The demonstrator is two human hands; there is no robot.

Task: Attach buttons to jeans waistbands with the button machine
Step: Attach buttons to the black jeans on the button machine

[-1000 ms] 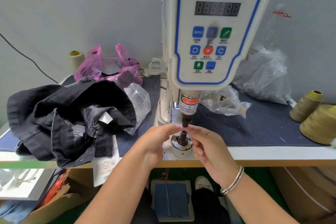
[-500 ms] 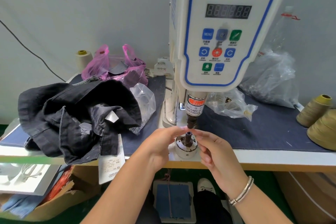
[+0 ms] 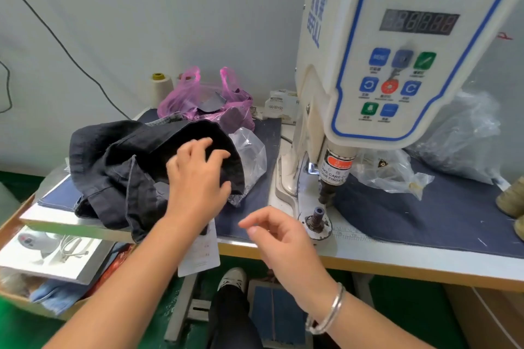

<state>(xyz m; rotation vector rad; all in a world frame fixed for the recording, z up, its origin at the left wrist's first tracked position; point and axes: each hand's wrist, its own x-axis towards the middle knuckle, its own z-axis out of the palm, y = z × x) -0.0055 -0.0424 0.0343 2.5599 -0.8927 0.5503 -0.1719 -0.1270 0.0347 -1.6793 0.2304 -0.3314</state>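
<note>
**A:** Where is your left hand [image 3: 198,178]?

**B:** It is on the dark jeans [image 3: 124,167]. The jeans lie in a heap on the table [image 3: 397,252], well to the left of the button machine [image 3: 397,51]. Your fingers are spread out and a little bent. They touch the cloth at the top of the heap. I cannot tell if they pinch any of it.

**A:** And your right hand [image 3: 280,238]?

**B:** It is in the air, just to the left of the machine's bottom post [image 3: 316,217]. It touches nothing. The fingers hang loose and a little curled, and they hold nothing. There is a silver bangle [image 3: 329,312] on that wrist.

**A:** What is under the machine's head?

**B:** The dark top punch [image 3: 327,193] hangs right above the bottom post. There is a gap between them, and no cloth lies in it.

**A:** What else is near the machine?

**B:** A pink bag [image 3: 204,99] sits behind the jeans, left of the machine. A clear bag [image 3: 249,156] lies between the jeans and the machine. More clear bags [image 3: 391,173] lie to the machine's right. A white tag [image 3: 201,252] hangs off the table edge below the jeans.
</note>
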